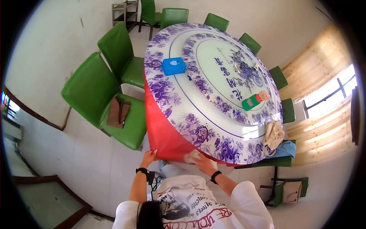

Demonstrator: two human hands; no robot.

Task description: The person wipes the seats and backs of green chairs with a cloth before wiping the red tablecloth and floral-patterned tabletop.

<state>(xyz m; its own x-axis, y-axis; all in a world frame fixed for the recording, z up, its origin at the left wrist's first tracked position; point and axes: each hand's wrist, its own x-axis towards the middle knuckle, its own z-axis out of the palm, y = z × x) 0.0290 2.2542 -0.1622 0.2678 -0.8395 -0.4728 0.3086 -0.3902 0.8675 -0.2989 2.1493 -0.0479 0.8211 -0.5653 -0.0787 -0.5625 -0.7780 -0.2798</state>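
A red tablecloth (pixel 164 131) hangs down the near side of the round table, under its glass top. My left hand (pixel 150 155) pinches the lower edge of this cloth at the left. Against the cloth's lower part, right of that, my right hand (pixel 206 164) is closed around a crumpled pale cloth (pixel 191 156), which is smeared by motion. Some of the right fingers are hidden. Purple flowers pattern the glass tabletop (pixel 179 114). A blue tissue box (pixel 174 66) stands near its left rim, and a green toothpick holder (pixel 252 101) is on the turntable (pixel 209 49).
Green chairs surround the table; the nearest left chair (pixel 126 129) bears a brown folded item (pixel 117 112). A beige bag (pixel 273 135) and blue cloth (pixel 284 149) are at the right rim. Another chair with a handbag (pixel 292 192) stands lower right. Curtains (pixel 312 137) flank a window.
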